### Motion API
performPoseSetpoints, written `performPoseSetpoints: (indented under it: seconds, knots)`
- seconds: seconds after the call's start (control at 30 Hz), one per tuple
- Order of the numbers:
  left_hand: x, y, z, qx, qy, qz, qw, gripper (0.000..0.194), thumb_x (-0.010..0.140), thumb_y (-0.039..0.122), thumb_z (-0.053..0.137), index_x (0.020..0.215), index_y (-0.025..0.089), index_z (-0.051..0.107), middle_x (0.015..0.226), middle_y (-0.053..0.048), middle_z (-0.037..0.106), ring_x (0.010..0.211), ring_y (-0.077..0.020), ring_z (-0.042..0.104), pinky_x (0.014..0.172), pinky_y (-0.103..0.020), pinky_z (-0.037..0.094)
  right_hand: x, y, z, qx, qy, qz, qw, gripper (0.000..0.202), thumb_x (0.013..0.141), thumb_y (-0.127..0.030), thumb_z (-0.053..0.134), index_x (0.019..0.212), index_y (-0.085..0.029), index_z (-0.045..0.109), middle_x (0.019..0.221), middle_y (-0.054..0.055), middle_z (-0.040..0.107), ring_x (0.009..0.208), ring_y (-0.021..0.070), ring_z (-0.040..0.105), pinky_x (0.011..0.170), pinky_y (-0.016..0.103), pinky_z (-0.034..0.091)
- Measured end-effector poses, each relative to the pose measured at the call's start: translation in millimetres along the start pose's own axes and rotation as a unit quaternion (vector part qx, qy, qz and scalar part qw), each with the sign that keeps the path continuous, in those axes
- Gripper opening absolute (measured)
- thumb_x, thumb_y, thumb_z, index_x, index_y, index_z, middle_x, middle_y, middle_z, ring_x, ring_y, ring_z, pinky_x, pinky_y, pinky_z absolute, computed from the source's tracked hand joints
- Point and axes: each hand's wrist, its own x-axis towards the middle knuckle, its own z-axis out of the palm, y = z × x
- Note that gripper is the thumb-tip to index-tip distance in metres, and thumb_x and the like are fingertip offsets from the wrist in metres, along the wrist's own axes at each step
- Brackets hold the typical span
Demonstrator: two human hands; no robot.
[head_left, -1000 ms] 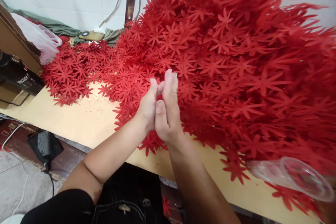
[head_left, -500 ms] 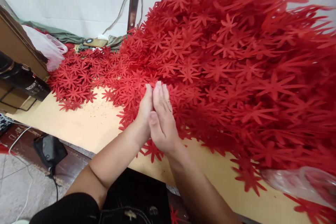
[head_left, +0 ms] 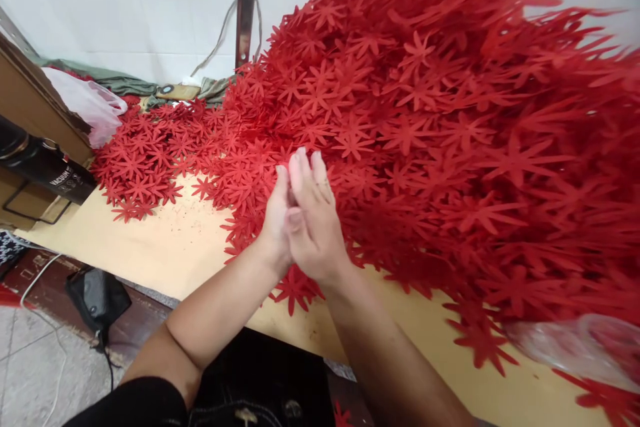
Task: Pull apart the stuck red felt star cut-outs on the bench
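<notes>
My left hand (head_left: 277,217) and my right hand (head_left: 315,220) are held together, palm against palm, in front of the pile of red leaf-shaped cutouts (head_left: 320,97). The fingers of my right hand are stretched out and point away from me, its thumb lying across toward the left palm. Of my left hand, mainly the thumb side shows; the rest is behind the right. Whether anything lies between the palms is hidden. Several red cutouts (head_left: 295,290) lie just beneath my wrists.
A smaller heap of red cutouts (head_left: 145,160) sits left on the tan tabletop (head_left: 165,247). Beside it are a black vacuum flask (head_left: 45,160) and a white plastic bag (head_left: 90,103). Clear plastic (head_left: 565,343) lies at the right. A metal bracket (head_left: 245,20) stands against the wall.
My hands stay palm to palm; the right hand has slid slightly forward along the left and its fingers are a little more spread. The camera view has shifted slightly.
</notes>
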Motion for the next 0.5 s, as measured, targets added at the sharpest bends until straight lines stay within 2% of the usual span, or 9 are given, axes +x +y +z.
performPoseSetpoints:
  seconds: [0.07,0.13,0.23,0.4,0.5]
  knots:
    - [-5.1,-4.7,4.2,0.031,-0.003,0.000,1.000,0.042,0.097,0.035,0.028,0.116,0.020,0.062,0.127,0.000,0.062,0.136,-0.0146,0.041,0.115,-0.030,0.031,12.3,5.2,-5.5,0.006,0.034,0.020,0.999,0.068,0.090,-0.061,0.016,0.147,-0.024,0.025,0.155,0.007,0.027,0.147,0.0270,0.011,0.118,0.055,0.016]
    - [-11.4,-11.5,7.0,0.046,0.004,-0.024,0.999,0.038,0.096,0.030,0.031,0.106,0.015,0.065,0.117,-0.005,0.067,0.130,-0.0172,0.048,0.112,-0.032,0.034,23.3,21.4,-9.9,0.006,0.100,0.072,0.992,0.070,0.090,-0.062,0.016,0.144,-0.021,0.033,0.154,0.008,0.029,0.147,0.0258,0.013,0.119,0.053,0.015]
    - [-14.5,-17.3,3.1,0.050,0.028,-0.054,0.997,0.027,0.094,0.025,0.039,0.092,0.015,0.064,0.106,-0.005,0.070,0.123,-0.0177,0.054,0.108,-0.033,0.037,25.6,45.7,-8.4,0.000,0.179,0.130,0.975,0.071,0.089,-0.063,0.018,0.131,-0.015,0.050,0.143,0.013,0.046,0.142,0.0258,0.030,0.118,0.051,0.021]
    - [-7.4,-10.5,-16.9,0.097,0.045,-0.065,0.992,0.014,0.087,0.019,0.053,0.078,0.015,0.063,0.086,-0.002,0.069,0.097,-0.0140,0.064,0.097,-0.032,0.045,13.7,56.6,0.9,0.062,0.178,0.165,0.968,0.065,0.089,-0.062,0.024,0.110,-0.015,0.064,0.119,0.015,0.064,0.120,0.0246,0.056,0.107,0.049,0.040]
    - [-5.4,-4.7,-26.2,0.118,0.054,-0.073,0.989,0.007,0.083,0.023,0.060,0.081,0.017,0.063,0.081,0.001,0.066,0.076,-0.0092,0.062,0.085,-0.030,0.050,12.1,52.3,-13.0,0.107,0.160,0.201,0.960,0.059,0.091,-0.058,0.026,0.101,-0.016,0.065,0.104,0.013,0.070,0.101,0.0213,0.066,0.092,0.043,0.052]
